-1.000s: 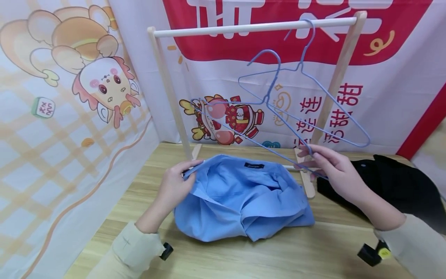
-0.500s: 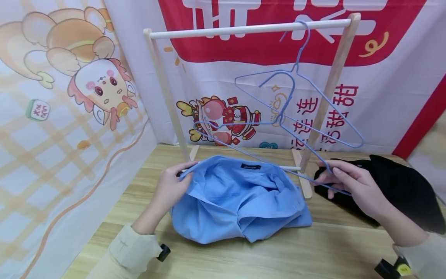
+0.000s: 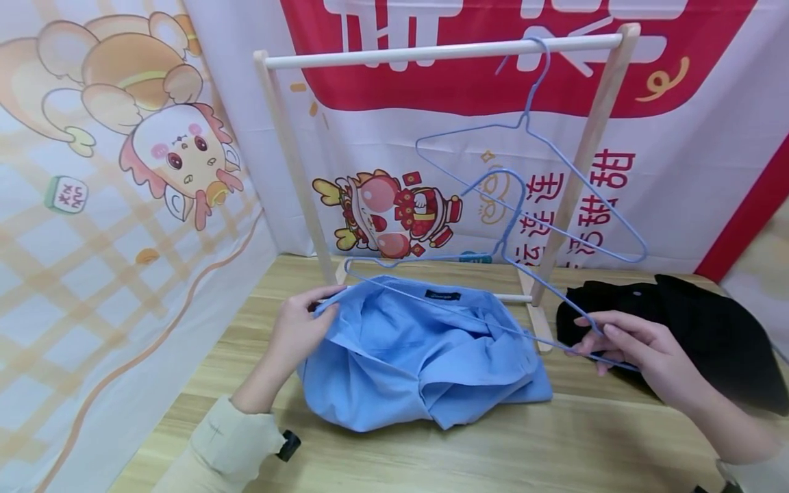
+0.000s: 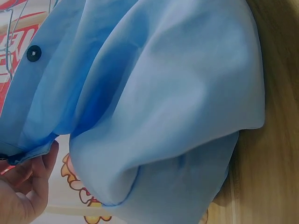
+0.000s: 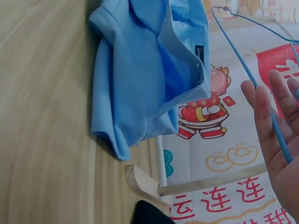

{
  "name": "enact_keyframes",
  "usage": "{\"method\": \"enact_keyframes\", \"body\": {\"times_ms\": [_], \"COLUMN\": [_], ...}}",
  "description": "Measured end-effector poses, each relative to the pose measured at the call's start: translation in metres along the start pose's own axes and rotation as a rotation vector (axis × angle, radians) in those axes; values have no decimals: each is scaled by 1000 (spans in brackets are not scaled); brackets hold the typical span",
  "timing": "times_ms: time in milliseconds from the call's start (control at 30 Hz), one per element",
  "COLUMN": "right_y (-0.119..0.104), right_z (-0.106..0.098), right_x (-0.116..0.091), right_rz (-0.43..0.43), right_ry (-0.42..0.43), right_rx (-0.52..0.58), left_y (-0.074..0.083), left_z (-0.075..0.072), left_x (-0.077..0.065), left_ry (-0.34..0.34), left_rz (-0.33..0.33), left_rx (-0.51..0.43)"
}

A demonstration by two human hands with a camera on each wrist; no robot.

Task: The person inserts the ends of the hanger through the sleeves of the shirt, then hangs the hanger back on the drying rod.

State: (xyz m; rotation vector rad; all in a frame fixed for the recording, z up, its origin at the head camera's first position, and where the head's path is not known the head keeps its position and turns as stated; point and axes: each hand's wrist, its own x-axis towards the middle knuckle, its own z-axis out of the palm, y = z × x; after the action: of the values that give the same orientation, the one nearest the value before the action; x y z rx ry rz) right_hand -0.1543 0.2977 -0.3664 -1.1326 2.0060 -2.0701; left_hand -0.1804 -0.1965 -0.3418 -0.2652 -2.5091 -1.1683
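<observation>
A light blue garment (image 3: pixel 376 383) lies bunched on the wooden table, its open top edge raised with a small dark label (image 3: pixel 442 295) inside. My left hand (image 3: pixel 298 329) pinches that edge at its left end. In the left wrist view, a dark button (image 4: pixel 33 53) shows on the band above my left hand (image 4: pixel 28 186). My right hand (image 3: pixel 647 349) holds a blue wire hanger (image 3: pixel 542 282) by its right corner. The hanger's hook points up, and its far left end overlaps the garment's back edge near my left hand. In the right wrist view, the hanger's bar (image 5: pixel 238 53) passes between my fingers.
A wooden rack (image 3: pixel 444 52) stands behind the garment, with a second blue hanger (image 3: pixel 531 103) on its rail. Black clothing (image 3: pixel 703 329) lies on the table to the right, beside my right hand. Printed cloth (image 3: pixel 382 137) covers the back wall.
My right hand has moved right and toward me, lowering the hanger from in front of the rack to the garment's opening. My left hand keeps its pinch on the garment's edge.
</observation>
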Motion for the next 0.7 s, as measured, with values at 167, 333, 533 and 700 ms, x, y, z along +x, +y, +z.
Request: {"method": "enact_keyframes", "body": {"times_ms": [167, 333, 533, 700], "right_y": [4, 5, 7, 10], "right_z": [-2, -6, -11, -14], "right_x": [-7, -12, -20, -22], "right_rz": [-8, 0, -22, -15], "right_ry": [-41, -42, -61, -72], "right_rx": [50, 55, 64, 84], "left_y": [2, 6, 8, 11], "left_z": [-1, -3, -5, -5], "left_x": [1, 2, 3, 2], "left_ry": [4, -10, 5, 87], "left_rz": [-47, -74, -62, -7], "left_rx": [4, 5, 3, -28]}}
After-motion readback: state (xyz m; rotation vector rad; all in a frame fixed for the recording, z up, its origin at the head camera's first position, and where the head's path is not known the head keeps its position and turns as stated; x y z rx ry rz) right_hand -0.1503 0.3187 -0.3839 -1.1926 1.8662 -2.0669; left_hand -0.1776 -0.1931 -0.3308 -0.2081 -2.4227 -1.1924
